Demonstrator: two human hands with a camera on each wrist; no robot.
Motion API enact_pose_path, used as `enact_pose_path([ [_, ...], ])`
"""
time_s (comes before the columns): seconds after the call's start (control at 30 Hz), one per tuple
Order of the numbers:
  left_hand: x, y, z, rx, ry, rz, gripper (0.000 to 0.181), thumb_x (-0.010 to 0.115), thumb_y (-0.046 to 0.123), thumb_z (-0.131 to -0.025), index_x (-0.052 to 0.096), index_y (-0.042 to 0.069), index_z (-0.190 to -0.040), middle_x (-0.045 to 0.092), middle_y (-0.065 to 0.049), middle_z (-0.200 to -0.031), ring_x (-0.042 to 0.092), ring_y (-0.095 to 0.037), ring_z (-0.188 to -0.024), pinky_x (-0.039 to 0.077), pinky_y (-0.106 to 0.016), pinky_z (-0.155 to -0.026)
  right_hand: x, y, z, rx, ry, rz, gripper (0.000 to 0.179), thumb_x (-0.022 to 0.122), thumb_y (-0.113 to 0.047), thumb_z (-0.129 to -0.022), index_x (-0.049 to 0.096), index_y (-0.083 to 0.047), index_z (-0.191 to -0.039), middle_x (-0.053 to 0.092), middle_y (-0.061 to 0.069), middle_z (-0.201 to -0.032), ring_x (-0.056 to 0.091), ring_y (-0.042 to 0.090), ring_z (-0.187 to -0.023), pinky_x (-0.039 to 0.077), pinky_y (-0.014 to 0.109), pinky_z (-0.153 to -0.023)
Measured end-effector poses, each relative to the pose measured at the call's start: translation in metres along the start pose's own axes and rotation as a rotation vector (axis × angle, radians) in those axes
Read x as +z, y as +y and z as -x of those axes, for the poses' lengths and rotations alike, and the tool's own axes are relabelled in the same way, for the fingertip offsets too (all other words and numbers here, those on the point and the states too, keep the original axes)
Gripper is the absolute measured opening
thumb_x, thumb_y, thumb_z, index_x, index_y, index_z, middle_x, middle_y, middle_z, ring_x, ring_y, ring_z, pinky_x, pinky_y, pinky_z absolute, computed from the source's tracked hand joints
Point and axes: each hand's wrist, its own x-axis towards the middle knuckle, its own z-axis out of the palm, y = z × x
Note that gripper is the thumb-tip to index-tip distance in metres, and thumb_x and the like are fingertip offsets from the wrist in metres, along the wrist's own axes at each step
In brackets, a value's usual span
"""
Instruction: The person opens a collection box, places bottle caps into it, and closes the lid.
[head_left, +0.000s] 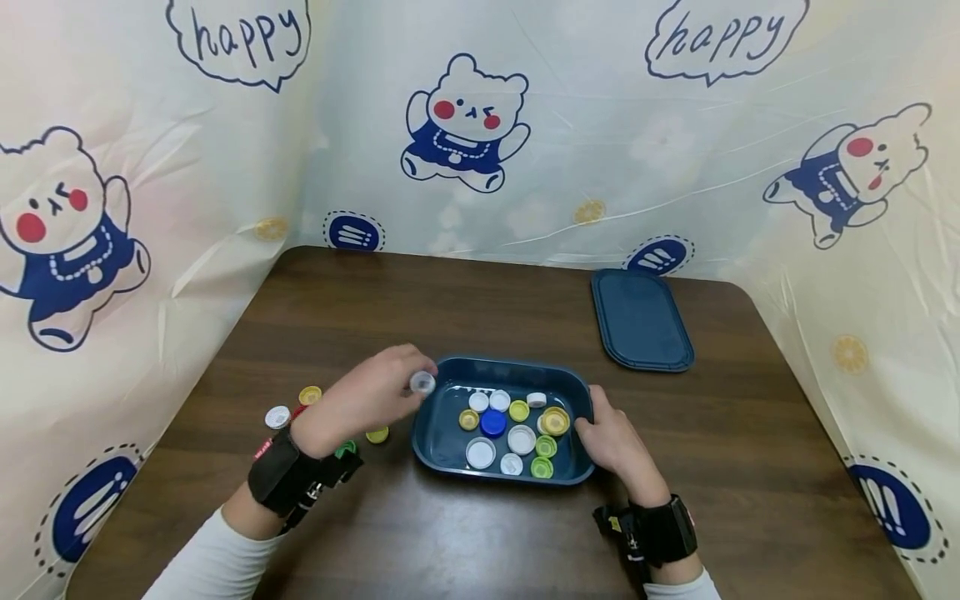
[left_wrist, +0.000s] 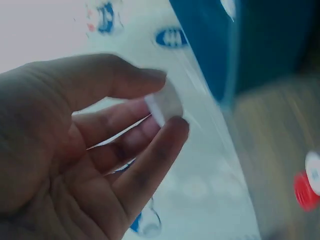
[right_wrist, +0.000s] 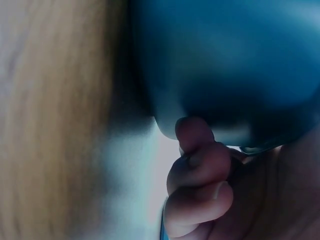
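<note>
Between thumb and fingers, my left hand [head_left: 378,382] pinches a white bottle cap [head_left: 422,382] at the left rim of a dark blue tray [head_left: 517,367]. The left wrist view shows the same cap [left_wrist: 166,105] held by its edge. My right hand [head_left: 617,437] grips the tray's right end; its curled fingers [right_wrist: 200,165] press under the tray wall in the right wrist view. Inside the tray lie several caps: white ones, yellow ones, green ones and a blue cap [head_left: 492,423]. Near my left wrist are more loose caps, among them a white cap [head_left: 277,417] and a yellow cap [head_left: 310,395].
A flat dark blue lid [head_left: 642,321] lies at the back right of the brown wooden table [head_left: 465,542]. A printed cloth [head_left: 577,142] hangs behind and along both sides of the table. A green cap [head_left: 346,448] is partly hidden by the left wrist strap.
</note>
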Motion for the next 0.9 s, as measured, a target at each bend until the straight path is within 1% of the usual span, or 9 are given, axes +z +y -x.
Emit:
enact_pose_path([
  [0.1,0.009,0.013,-0.002,0.055,-0.091,-0.018,0.029,0.075,0.015,-0.091,0.071,0.008,-0.118,0.066,-0.005,-0.111,0.062,-0.017,-0.095,0.058,-0.039,-0.089,0.0,0.0,0.0,0.002,-0.002,0.001,0.048,0.047,-0.017,-0.102,0.034,-0.01,-0.147,0.059,0.025,-0.132,0.063,0.028,-0.095,0.052,0.041,-0.074],
  [0.2,0.02,0.018,-0.006,0.115,-0.187,-0.04,0.03,0.076,0.017,-0.091,0.071,0.009,-0.12,0.066,-0.004,-0.113,0.062,-0.016,-0.098,0.058,-0.037,-0.09,0.0,0.001,-0.001,0.007,0.0,0.0,0.047,0.048,-0.018,-0.102,0.034,-0.01,-0.147,0.06,0.024,-0.131,0.063,0.027,-0.094,0.052,0.04,-0.074],
  [0.27,0.027,0.018,-0.008,0.137,-0.244,-0.051,0.03,0.075,0.016,-0.092,0.071,0.01,-0.12,0.066,-0.003,-0.114,0.061,-0.015,-0.098,0.057,-0.037,-0.091,0.0,0.001,-0.001,0.011,0.0,-0.001,0.047,0.048,-0.018,-0.102,0.034,-0.011,-0.147,0.06,0.024,-0.131,0.063,0.027,-0.094,0.052,0.039,-0.073],
  [0.37,0.036,0.018,-0.011,0.136,-0.309,-0.073,0.028,0.077,0.016,-0.09,0.072,0.011,-0.118,0.067,-0.001,-0.112,0.059,-0.014,-0.094,0.056,-0.036,-0.09,0.001,0.001,-0.001,0.016,0.0,0.0,0.048,0.047,-0.018,-0.102,0.034,-0.01,-0.148,0.06,0.024,-0.132,0.063,0.027,-0.093,0.052,0.039,-0.073],
  [0.5,0.046,0.017,-0.015,0.121,-0.355,-0.126,0.024,0.077,0.019,-0.09,0.073,0.013,-0.113,0.067,0.0,-0.107,0.057,-0.013,-0.089,0.056,-0.034,-0.087,0.002,0.0,-0.001,0.017,0.001,0.001,0.048,0.047,-0.019,-0.102,0.034,-0.011,-0.148,0.059,0.025,-0.133,0.063,0.028,-0.094,0.052,0.04,-0.073],
  [0.67,0.051,0.02,-0.021,0.091,-0.388,-0.15,0.021,0.076,0.017,-0.091,0.074,0.013,-0.111,0.068,0.0,-0.104,0.057,-0.013,-0.087,0.056,-0.033,-0.086,0.001,0.002,-0.002,0.019,0.003,0.001,0.048,0.047,-0.019,-0.102,0.034,-0.011,-0.148,0.059,0.024,-0.133,0.063,0.027,-0.094,0.052,0.039,-0.072],
  [0.77,0.054,0.022,-0.024,0.071,-0.417,-0.171,0.019,0.075,0.015,-0.091,0.073,0.013,-0.11,0.066,0.001,-0.101,0.056,-0.013,-0.085,0.056,-0.033,-0.084,0.001,0.002,-0.002,0.031,0.007,0.001,0.048,0.048,-0.02,-0.102,0.035,-0.012,-0.148,0.059,0.024,-0.133,0.062,0.028,-0.094,0.051,0.038,-0.072],
  [0.9,0.06,0.023,-0.027,0.058,-0.44,-0.19,0.019,0.075,0.015,-0.092,0.07,0.013,-0.11,0.065,0.001,-0.101,0.056,-0.012,-0.086,0.055,-0.032,-0.085,0.001,0.001,-0.001,0.035,0.006,0.001,0.049,0.048,-0.02,-0.102,0.035,-0.012,-0.147,0.059,0.023,-0.132,0.062,0.028,-0.093,0.051,0.037,-0.071],
])
